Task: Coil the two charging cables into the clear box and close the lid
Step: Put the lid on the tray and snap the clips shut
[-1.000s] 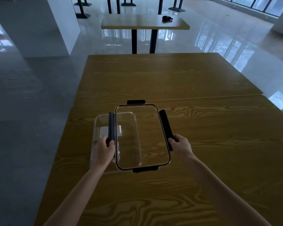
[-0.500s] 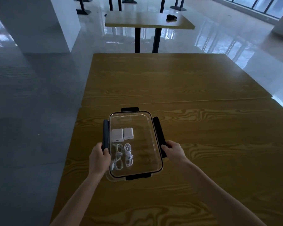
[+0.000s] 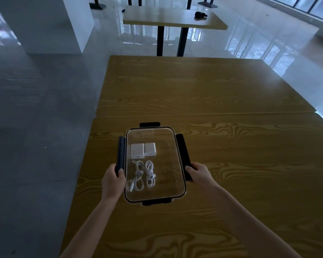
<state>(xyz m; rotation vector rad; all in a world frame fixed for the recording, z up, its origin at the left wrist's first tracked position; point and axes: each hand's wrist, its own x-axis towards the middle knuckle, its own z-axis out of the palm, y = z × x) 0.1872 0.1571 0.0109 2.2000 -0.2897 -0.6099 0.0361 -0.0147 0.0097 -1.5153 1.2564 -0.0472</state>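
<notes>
The clear box (image 3: 172, 183) stands on the wooden table near its left front part, with the clear lid (image 3: 168, 138) lying squarely over it. Through the lid I see two coiled white cables (image 3: 144, 175) side by side and two white charger plugs (image 3: 143, 151) beyond them. My left hand (image 3: 113, 180) grips the lid's black left latch flap (image 3: 121, 151). My right hand (image 3: 198, 173) grips the black right latch flap (image 3: 183, 149). Black flaps at the far end (image 3: 150, 124) and near end (image 3: 157, 202) stick outward.
The box sits on a long wooden table (image 3: 231, 164) made of two joined tops, its left edge close to the box. Beyond it stands another table (image 3: 173, 19) with a small dark object (image 3: 200, 15) on it. A white pillar (image 3: 50, 21) rises at the left.
The lid, held to the right of the box and overlapping it a second ago, has moved left and down onto the box. Both hands kept their hold on the side flaps.
</notes>
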